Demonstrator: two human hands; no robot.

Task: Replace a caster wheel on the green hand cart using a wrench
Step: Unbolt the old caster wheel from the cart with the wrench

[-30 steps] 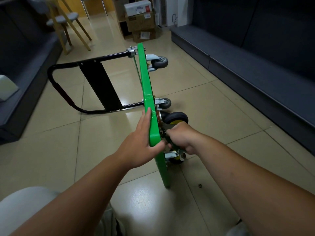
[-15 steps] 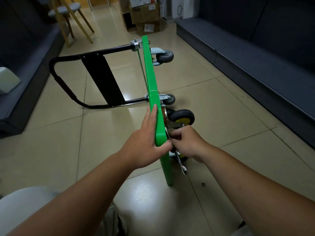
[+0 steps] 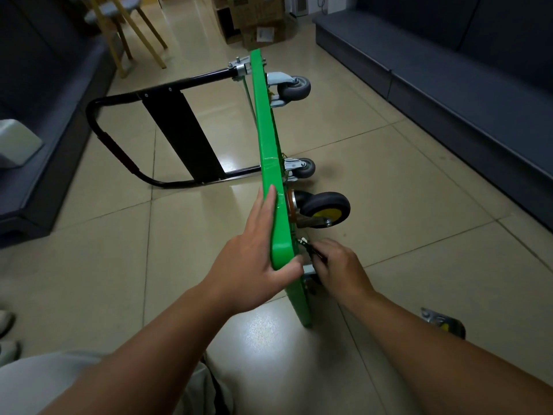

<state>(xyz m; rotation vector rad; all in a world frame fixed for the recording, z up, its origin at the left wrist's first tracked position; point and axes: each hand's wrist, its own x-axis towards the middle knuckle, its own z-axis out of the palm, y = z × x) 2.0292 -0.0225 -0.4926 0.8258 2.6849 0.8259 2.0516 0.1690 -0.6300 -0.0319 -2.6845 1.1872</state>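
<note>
The green hand cart (image 3: 266, 139) stands on its side edge on the tiled floor, its black handle (image 3: 179, 130) lying out to the left. My left hand (image 3: 254, 262) holds the deck's near top corner, fingers flat on the left face and thumb round the edge. On the underside are two grey casters (image 3: 294, 88) (image 3: 303, 168) and a black caster with a yellow hub (image 3: 327, 208). Just below that one, my right hand (image 3: 338, 265) pinches a small wrench (image 3: 305, 244) against the deck's underside. A fourth caster beneath my right hand is mostly hidden.
A loose caster (image 3: 443, 322) lies on the floor at the right, partly behind my forearm. Dark benches (image 3: 449, 85) (image 3: 36, 145) line both sides. A wooden stool (image 3: 128, 31) and cardboard boxes (image 3: 254, 22) stand at the back. My knee (image 3: 59, 381) fills the bottom left.
My right hand has swung the wrench: its free end, which stuck out below the hand, is now tucked up by the deck. My left hand keeps its hold on the deck.
</note>
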